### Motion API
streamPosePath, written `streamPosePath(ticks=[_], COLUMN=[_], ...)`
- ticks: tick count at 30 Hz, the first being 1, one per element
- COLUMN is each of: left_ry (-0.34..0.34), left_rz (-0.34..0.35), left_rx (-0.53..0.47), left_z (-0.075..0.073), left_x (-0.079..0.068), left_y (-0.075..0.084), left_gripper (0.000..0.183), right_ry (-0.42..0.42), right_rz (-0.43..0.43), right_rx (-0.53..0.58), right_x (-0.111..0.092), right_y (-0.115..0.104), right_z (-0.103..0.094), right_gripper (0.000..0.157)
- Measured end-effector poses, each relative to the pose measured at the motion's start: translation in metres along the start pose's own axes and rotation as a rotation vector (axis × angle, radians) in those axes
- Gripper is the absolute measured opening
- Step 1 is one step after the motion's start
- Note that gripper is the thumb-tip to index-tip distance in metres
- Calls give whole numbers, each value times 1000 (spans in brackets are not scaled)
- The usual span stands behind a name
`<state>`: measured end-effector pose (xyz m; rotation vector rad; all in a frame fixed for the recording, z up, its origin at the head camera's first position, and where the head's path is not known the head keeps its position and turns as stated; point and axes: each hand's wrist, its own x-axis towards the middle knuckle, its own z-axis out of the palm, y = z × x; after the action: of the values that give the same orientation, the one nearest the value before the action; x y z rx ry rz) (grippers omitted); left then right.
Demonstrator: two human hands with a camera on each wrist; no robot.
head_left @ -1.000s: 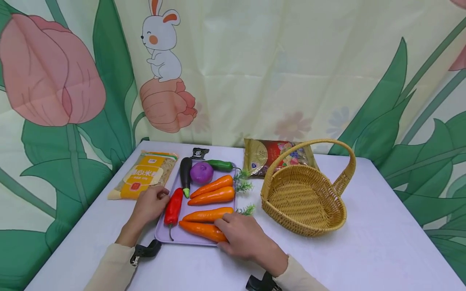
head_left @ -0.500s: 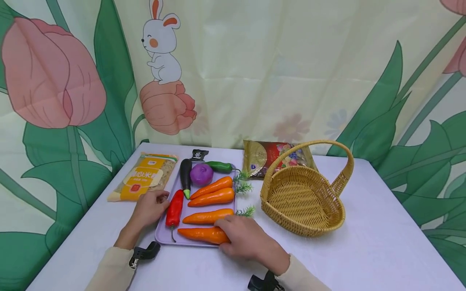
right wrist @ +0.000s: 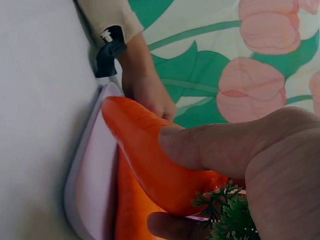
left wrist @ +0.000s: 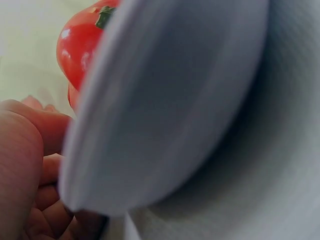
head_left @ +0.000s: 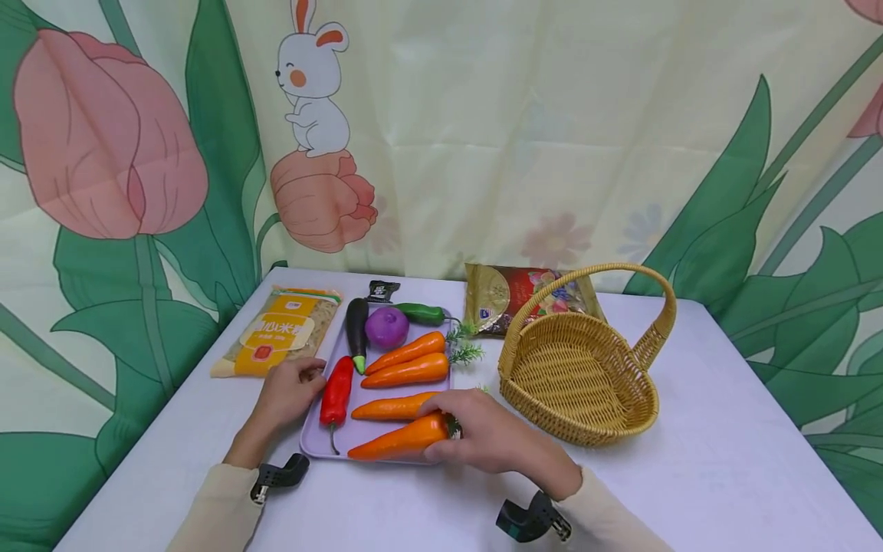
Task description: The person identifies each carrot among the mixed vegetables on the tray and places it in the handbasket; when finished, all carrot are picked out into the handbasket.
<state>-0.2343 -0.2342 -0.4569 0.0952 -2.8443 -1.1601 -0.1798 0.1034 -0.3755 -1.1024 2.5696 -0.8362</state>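
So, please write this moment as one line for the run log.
Right grip: holds front carrot near leafy end | Left grip: at tray's left edge | Basket: right of tray

4 orange carrots [head_left: 403,439], lilac tray [head_left: 355,429], red pepper [head_left: 336,391], golden-tan basket [head_left: 576,376], pink tulip-patterned backdrop [head_left: 469,153]
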Motion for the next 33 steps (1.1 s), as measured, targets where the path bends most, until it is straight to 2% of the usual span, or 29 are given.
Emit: streamPosePath(ticks=[5, 20, 25, 33], left_ry=[2, -1, 0, 2], left_rz=[-14, -31, -29, -33], left_rx=[-1, -21, -22, -20], left_z=[2, 2, 1, 0], left_x=[0, 0, 0, -1], left_y=[1, 7, 7, 3], left_gripper=[40, 41, 42, 41], right_ry=[37, 62, 105, 172], right_rz=[-28, 40, 57, 32], right_rx=[-18, 55, 24, -32], right_x=[-7, -41, -55, -70], right_y=[-1, -1, -3, 3], right_z=[-13, -68, -90, -121], right_gripper=[36, 34, 35, 31])
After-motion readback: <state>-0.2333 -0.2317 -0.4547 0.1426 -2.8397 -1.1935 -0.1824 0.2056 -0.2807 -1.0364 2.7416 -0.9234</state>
